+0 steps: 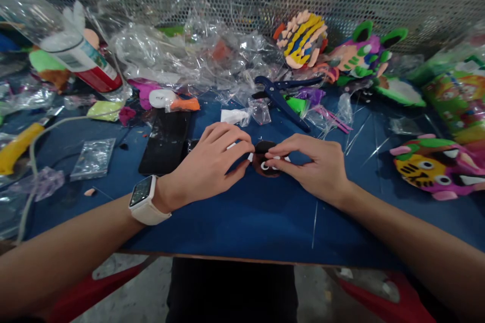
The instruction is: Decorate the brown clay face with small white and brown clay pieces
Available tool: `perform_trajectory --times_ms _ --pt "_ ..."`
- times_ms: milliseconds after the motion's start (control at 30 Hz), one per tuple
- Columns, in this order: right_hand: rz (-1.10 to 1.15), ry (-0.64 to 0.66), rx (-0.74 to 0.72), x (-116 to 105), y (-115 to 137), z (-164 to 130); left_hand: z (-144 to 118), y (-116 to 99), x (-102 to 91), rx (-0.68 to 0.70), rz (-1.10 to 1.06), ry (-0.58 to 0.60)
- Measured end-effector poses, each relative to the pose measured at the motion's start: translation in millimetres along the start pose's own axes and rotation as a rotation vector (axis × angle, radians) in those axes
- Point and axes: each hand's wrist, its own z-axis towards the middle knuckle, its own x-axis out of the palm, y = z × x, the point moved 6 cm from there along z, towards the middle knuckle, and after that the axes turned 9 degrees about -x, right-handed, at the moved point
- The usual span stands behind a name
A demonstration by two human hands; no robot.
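1. Fingers (242,145) of the left hand (206,164): thumb and forefinger pinched together on the left edge of a small dark foam piece (265,159) with white details, at frame centre on the blue table (246,217).
2. Right hand (318,164): fingertips pressed together on the right side of the same piece; palm down, wrist resting on the table.
3. Left wrist: white smartwatch (146,199), screen lit, nothing legible.
4. Both forearms enter from the lower corners, converging at centre.
5. Black phone (166,141), just left of the left hand, face up.
6. Blue pliers (280,93), above centre, among clear plastic wrappers (189,55).
7. Upper left: bottle (76,58) with white and red label; its writing is too blurred to read.
8. Right edge: pink and yellow foam mask (435,166); green printed packet (460,98), text unreadable.
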Motion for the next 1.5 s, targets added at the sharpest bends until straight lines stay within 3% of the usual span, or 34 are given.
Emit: perform_trajectory --times_ms 300,667,1100,1500 --pt "-0.049 -0.003 -0.050 -0.6 0.0 1.4 0.1 -0.4 0.0 0.006 0.009 -0.007" --pt "0.013 0.063 -0.245 5.5 7.4 1.1 -0.2 -0.3 0.0 0.002 0.024 -0.013" --pt "-0.064 -0.005 -0.206 2.4 8.9 0.4 0.3 -0.6 -0.1 -0.001 0.028 -0.004" --pt "-0.053 0.035 -0.125 0.8 7.3 -1.5 0.1 -0.3 0.4 0.002 0.008 -0.013"
